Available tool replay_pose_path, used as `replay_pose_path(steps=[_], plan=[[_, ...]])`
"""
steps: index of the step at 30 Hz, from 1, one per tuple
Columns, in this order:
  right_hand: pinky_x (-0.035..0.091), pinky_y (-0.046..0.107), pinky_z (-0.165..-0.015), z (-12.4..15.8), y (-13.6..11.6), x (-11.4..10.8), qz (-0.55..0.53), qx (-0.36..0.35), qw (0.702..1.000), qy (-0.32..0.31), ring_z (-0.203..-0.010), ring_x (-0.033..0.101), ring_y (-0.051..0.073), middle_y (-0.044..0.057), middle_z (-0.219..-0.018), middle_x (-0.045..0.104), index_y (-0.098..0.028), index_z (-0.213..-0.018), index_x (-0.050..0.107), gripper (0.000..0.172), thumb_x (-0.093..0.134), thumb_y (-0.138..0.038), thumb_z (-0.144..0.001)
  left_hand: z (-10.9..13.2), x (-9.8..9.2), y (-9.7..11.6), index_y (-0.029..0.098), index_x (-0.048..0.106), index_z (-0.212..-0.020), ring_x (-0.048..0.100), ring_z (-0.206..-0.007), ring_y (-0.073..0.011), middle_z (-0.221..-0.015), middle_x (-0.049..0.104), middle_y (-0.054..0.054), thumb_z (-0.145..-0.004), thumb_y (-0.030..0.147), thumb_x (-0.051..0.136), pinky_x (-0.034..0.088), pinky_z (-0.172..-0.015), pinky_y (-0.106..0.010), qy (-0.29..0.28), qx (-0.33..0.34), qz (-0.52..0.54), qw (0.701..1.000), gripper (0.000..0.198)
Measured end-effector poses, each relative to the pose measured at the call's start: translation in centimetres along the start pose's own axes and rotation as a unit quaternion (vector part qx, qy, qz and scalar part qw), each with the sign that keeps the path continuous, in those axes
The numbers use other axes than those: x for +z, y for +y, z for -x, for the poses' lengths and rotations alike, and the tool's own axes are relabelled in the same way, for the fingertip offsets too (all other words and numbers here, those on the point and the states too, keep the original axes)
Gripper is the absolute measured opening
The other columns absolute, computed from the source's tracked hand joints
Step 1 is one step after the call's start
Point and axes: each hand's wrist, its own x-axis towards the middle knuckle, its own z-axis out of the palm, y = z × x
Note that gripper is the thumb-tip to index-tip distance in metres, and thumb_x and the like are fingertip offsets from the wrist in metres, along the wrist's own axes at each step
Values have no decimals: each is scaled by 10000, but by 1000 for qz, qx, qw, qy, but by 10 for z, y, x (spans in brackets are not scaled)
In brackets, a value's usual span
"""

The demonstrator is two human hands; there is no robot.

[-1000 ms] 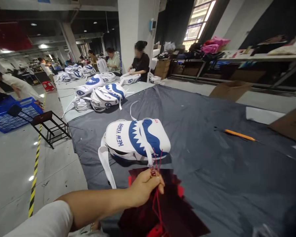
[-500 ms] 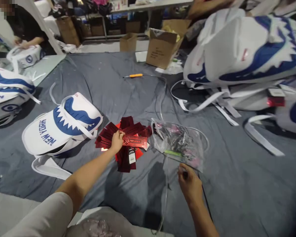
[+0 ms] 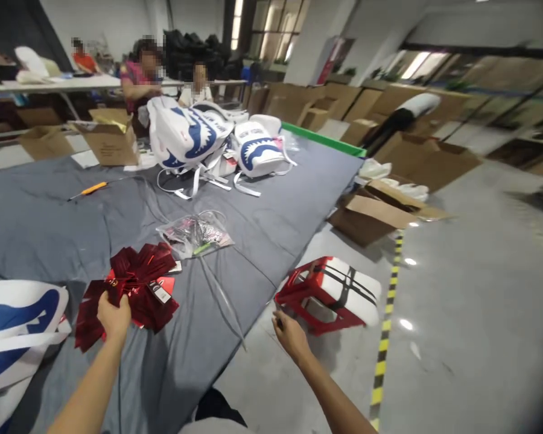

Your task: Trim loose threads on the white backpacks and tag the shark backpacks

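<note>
My left hand (image 3: 114, 316) is closed at the middle of a fanned bunch of shiny dark red tags (image 3: 147, 280) on the grey table cover, with a small white barcode label on top. My right hand (image 3: 291, 336) is a fist past the table edge, above the floor. Something small and dark shows in it, too hidden to name. A clear plastic bag (image 3: 194, 232) with pinkish contents and a green strip lies beyond the tags. At the left edge is a white and blue cap-like bag (image 3: 18, 331) with a white strap, partly cut off.
More white and blue bags (image 3: 190, 135) are piled at the back. An orange-handled tool (image 3: 94, 188) lies at the left, near a cardboard box (image 3: 113, 141). On the floor at right are a red stool (image 3: 319, 295) with a white top and an open carton (image 3: 366, 217). People sit behind.
The view has swung right, bringing the table edge, stool and floor into sight. My right hand has moved from beside the plastic bag to beyond the table edge. The left stays at the tags.
</note>
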Motion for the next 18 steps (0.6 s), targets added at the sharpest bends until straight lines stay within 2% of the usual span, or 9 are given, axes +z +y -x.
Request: replay_pose_path(steps=[2, 4, 5, 7, 10, 13, 15, 17, 18], plan=[[472, 283, -819, 47, 32, 5, 13, 51, 999, -9, -1007, 691, 250, 116, -1055, 741, -173, -1147, 668, 313, 455, -239, -928, 30, -3, -20, 155, 491, -1353, 465, -1322, -321, -1430, 473, -155, -934, 413, 583, 409, -1087, -566, 30, 21, -17, 999, 500], [476, 295, -824, 91, 64, 14, 26, 102, 994, -21, -1032, 692, 258, 125, -1079, 741, -175, -1150, 672, 305, 476, -217, -921, 69, 11, -51, 128, 475, -1359, 339, -1430, -361, -1481, 422, -203, -903, 401, 555, 274, -1178, -596, 25, 62, -52, 996, 537], [477, 296, -833, 111, 80, 18, 31, 128, 991, -27, -1051, 689, 255, 123, -1098, 739, -181, -1150, 676, 301, 487, -199, -916, 93, 23, -70, 127, 492, -1345, 331, -1442, -364, -1476, 436, -210, -888, 409, 530, 241, -1202, -582, -5, 101, -84, 991, 539], [483, 295, -843, 146, 112, 24, 36, 177, 983, -45, -1064, 686, 242, 112, -1111, 737, -189, -1147, 684, 293, 523, -169, -904, 146, 51, -107, 183, 535, -1320, 402, -1414, -343, -1441, 504, -169, -874, 433, 494, 293, -1202, -541, -96, 142, -129, 977, 513], [506, 329, -879, 181, 166, 23, 29, 239, 967, -78, -1024, 687, 214, 85, -1064, 735, -163, -1136, 680, 242, 597, -186, -910, 220, 85, -142, 213, 619, -1240, 489, -1358, -329, -1401, 564, -136, -841, 458, 477, 379, -1171, -504, -240, 104, -152, 953, 489], [531, 389, -904, 199, 232, 19, 12, 287, 953, -96, -979, 672, 187, 53, -1036, 709, -141, -1076, 669, 193, 625, -274, -944, 260, 109, -139, 191, 678, -1148, 530, -1321, -328, -1347, 607, -138, -808, 410, 534, 392, -1175, -476, -357, 25, -192, 914, 430], [543, 396, -896, 195, 285, 15, 4, 306, 947, -95, -966, 667, 181, 44, -1027, 696, -136, -1033, 664, 188, 624, -301, -953, 272, 140, -121, 199, 677, -1138, 554, -1287, -313, -1306, 625, -124, -843, 378, 582, 412, -1154, -475, -376, -8, -216, 901, 357], [541, 373, -904, 171, 346, 10, 5, 305, 949, -80, -977, 667, 180, 49, -1027, 695, -143, -1016, 665, 140, 619, -259, -952, 286, 196, -98, 226, 646, -1176, 573, -1238, -276, -1290, 617, -99, -902, 386, 615, 472, -1076, -464, -361, -16, -219, 906, 319], [541, 359, -906, 150, 379, 5, 11, 296, 952, -69, -981, 668, 179, 53, -1030, 696, -147, -1017, 666, 121, 616, -234, -950, 296, 236, -86, 237, 627, -1200, 579, -1212, -257, -1288, 607, -90, -918, 396, 624, 503, -1023, -445, -344, -19, -213, 914, 324]])
